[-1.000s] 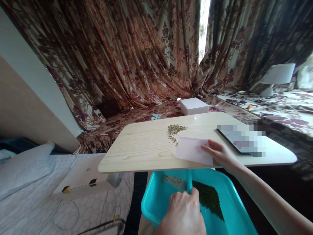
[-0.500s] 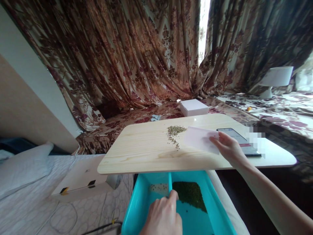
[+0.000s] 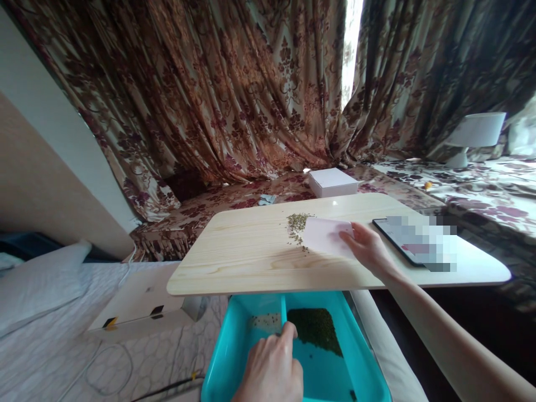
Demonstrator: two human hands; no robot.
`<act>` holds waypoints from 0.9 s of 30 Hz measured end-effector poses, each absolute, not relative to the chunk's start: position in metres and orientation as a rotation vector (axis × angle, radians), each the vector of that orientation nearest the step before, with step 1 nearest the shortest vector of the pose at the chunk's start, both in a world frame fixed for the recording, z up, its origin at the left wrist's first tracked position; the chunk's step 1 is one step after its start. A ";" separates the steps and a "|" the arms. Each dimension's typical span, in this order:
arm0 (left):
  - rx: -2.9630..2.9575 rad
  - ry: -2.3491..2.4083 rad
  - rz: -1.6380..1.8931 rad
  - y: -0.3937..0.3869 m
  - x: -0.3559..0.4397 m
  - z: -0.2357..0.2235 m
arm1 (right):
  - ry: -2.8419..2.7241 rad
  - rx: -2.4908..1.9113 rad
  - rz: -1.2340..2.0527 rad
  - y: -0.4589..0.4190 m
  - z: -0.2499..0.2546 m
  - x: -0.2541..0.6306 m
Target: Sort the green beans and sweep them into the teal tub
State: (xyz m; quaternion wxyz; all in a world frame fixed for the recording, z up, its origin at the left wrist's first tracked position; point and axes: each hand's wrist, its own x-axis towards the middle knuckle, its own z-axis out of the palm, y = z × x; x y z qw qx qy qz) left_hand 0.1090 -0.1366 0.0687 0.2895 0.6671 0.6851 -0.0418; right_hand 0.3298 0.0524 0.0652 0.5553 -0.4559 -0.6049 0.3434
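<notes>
My right hand (image 3: 364, 241) pinches a thin white card (image 3: 326, 235) at its right end. The card's left edge touches a loose spread of small greenish seeds (image 3: 296, 221) on the wooden tabletop (image 3: 234, 251). Below the table's near edge, my left hand (image 3: 272, 360) is closed over the divider (image 3: 283, 304) of a turquoise box (image 3: 362, 346). Dark green seeds (image 3: 316, 328) lie in a heap in its right compartment. The left compartment holds a few pale and dark grains (image 3: 266, 320), partly hidden behind my left hand.
A tablet-like device (image 3: 386, 233), partly pixelated, lies on the tabletop right of my right hand. A white box (image 3: 333, 183) stands behind the table. On the bed to the left are a white carton (image 3: 138, 301) and cables (image 3: 129, 363). A lamp (image 3: 477, 131) stands at the far right.
My right hand has slid the card to the left, up against the seeds. The turquoise box has shifted slightly left along with my left hand.
</notes>
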 end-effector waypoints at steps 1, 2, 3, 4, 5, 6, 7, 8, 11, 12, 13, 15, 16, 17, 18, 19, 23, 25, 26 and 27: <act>1.778 1.826 -0.111 -0.137 0.109 0.068 | -1.438 -1.070 0.819 0.051 0.066 0.329; 1.777 1.827 -0.107 -0.137 0.109 0.068 | -1.451 -1.060 0.830 0.050 0.066 0.328; 1.774 1.828 -0.103 -0.137 0.109 0.068 | -1.466 -1.049 0.841 0.049 0.067 0.328; 1.770 1.828 -0.099 -0.137 0.109 0.067 | -1.481 -1.037 0.850 0.047 0.068 0.328; 1.767 1.828 -0.097 -0.137 0.109 0.067 | -1.495 -1.027 0.856 0.046 0.069 0.329; 1.765 1.827 -0.095 -0.137 0.109 0.067 | -1.503 -1.020 0.856 0.044 0.070 0.330; 1.765 1.825 -0.093 -0.137 0.108 0.068 | -1.503 -1.018 0.849 0.042 0.071 0.332; 1.765 1.826 -0.087 -0.137 0.108 0.068 | -1.501 -1.022 0.840 0.040 0.071 0.335; 1.759 1.835 -0.085 -0.137 0.108 0.069 | -1.481 -1.042 0.810 0.036 0.073 0.342; 1.757 1.838 -0.087 -0.137 0.108 0.070 | -1.474 -1.045 0.803 0.035 0.073 0.344; 1.755 1.842 -0.089 -0.138 0.108 0.071 | -1.471 -1.049 0.800 0.034 0.073 0.345; 1.757 1.846 -0.087 -0.138 0.109 0.072 | -1.473 -1.051 0.803 0.034 0.073 0.345; 1.759 1.848 -0.082 -0.138 0.109 0.073 | -1.478 -1.050 0.808 0.034 0.073 0.344; 1.761 1.846 -0.080 -0.138 0.109 0.074 | -1.485 -1.048 0.813 0.034 0.072 0.343; 1.760 1.840 -0.079 -0.138 0.109 0.074 | -1.493 -1.045 0.819 0.034 0.072 0.341; 1.759 1.833 -0.081 -0.138 0.108 0.074 | -1.499 -1.040 0.822 0.035 0.071 0.339; 1.754 1.823 -0.086 -0.137 0.108 0.074 | -1.509 -1.042 0.811 0.038 0.070 0.336; 1.748 1.826 -0.088 -0.137 0.107 0.074 | -1.500 -1.041 0.789 0.037 0.071 0.336; 1.746 1.827 -0.086 -0.138 0.108 0.074 | -1.496 -1.041 0.783 0.037 0.072 0.336; 1.746 1.829 -0.083 -0.138 0.108 0.074 | -1.494 -1.041 0.781 0.036 0.074 0.337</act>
